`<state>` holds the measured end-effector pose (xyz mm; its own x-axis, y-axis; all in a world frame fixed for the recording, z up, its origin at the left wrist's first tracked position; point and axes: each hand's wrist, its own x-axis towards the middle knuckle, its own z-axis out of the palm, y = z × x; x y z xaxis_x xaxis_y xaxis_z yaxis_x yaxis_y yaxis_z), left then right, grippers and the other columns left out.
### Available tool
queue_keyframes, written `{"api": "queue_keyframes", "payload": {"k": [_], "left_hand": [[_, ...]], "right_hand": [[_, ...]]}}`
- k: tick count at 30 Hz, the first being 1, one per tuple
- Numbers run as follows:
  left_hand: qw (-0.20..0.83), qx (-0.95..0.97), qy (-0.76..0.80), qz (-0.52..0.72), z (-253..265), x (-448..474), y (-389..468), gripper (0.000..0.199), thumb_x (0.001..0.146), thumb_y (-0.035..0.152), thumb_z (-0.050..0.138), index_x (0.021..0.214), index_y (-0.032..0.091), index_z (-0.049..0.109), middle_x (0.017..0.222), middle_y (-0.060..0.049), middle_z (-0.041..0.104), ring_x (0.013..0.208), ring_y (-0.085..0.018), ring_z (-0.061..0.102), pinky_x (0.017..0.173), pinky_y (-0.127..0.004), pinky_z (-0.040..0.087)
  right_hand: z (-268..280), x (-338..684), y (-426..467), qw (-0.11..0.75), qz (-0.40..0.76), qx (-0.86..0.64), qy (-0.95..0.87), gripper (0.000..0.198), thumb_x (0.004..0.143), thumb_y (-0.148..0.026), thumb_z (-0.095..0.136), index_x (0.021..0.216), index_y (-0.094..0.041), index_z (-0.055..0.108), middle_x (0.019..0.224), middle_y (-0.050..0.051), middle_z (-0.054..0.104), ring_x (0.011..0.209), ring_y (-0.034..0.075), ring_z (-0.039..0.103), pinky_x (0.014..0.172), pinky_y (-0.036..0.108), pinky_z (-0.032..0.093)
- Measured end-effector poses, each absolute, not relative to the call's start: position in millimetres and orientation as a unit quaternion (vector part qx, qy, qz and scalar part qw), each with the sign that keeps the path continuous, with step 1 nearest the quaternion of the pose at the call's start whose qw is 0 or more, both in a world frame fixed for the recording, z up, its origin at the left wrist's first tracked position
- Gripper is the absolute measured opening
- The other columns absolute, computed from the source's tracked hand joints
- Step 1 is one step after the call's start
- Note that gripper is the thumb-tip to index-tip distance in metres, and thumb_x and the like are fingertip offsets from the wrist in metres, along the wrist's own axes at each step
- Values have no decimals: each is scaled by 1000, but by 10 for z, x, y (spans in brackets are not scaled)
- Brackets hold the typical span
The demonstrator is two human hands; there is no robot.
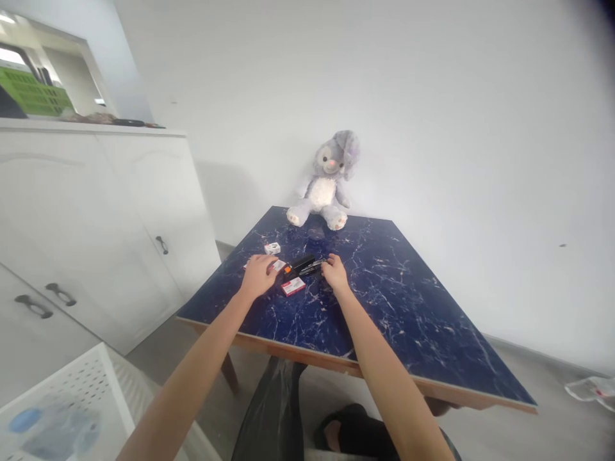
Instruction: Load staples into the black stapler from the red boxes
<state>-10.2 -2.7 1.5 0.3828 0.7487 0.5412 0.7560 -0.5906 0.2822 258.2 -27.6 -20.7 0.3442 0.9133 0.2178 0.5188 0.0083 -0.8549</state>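
Blue marbled bench (384, 301): our left hand (258, 275) lies flat on a red box (277, 264); right hand (335, 272) pinches the black stapler (303, 264) between them. We'd steady it.

No lettering can be read anywhere. The small red-and-white cardboard box (293, 286) carries print (too small and blurred to make out).
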Motion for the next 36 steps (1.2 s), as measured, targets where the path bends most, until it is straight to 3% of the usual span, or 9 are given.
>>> {"api": "queue_keyframes", "payload": {"k": [4,7,11,15,20,25,30,36], "left_hand": [[80,-782,-557,-268,-57,-135,-47,35,93,34,51,115,20,72,137,-15,59,123,-40,49,97,-56,41],[80,-801,-538,-249,-89,-132,-24,36,95,42,48,109,23,75,134,-12,62,123,-40,48,98,-58,40],[67,-815,-496,-291,-22,-148,240,38,95,41,48,122,24,70,136,-9,63,137,-37,39,111,-58,33],[6,-850,-465,-248,55,-170,654,50,95,46,50,141,27,55,154,-7,45,140,-33,41,112,-54,36],[-25,-897,-377,-228,16,-93,600,48,101,47,35,137,27,59,147,-4,54,136,-23,49,115,-39,38],[-27,-909,-332,-249,8,-62,60,48,102,47,34,135,25,61,141,-8,56,128,-25,54,110,-42,42],[7,-920,-329,-213,10,-61,-146,60,91,62,53,141,30,56,158,-10,37,136,-36,42,110,-56,38],[10,-908,-358,-219,3,22,-81,49,87,60,60,123,28,71,151,-9,47,135,-34,44,111,-51,38]], "right_hand": [[-179,2529,-322,465,207,-710,-488,56,85,-29,52,140,-19,46,124,13,66,111,24,66,103,39,47],[-147,2479,-355,451,194,-716,-496,57,84,-28,55,139,-19,48,128,13,64,116,26,63,107,40,44],[-99,2414,-386,441,178,-714,-515,59,84,-27,54,141,-16,46,134,15,60,124,28,58,110,42,41],[-70,2361,-393,455,180,-709,-508,61,86,-30,52,144,-14,43,135,16,58,126,28,56,110,41,41],[-96,2344,-363,456,172,-709,-509,56,85,-26,52,140,-15,48,136,15,58,128,27,54,112,41,39],[-104,2398,-349,450,181,-716,-502,55,84,-21,51,139,-16,49,134,14,59,124,25,57,110,38,41],[-104,2522,-304,437,195,-695,-537,62,82,-16,51,144,-17,44,137,13,59,114,22,64,105,36,46],[-128,2592,-221,398,196,-659,-607,70,77,-11,54,145,-22,43,137,8,61,106,21,68,103,35,47]]}}
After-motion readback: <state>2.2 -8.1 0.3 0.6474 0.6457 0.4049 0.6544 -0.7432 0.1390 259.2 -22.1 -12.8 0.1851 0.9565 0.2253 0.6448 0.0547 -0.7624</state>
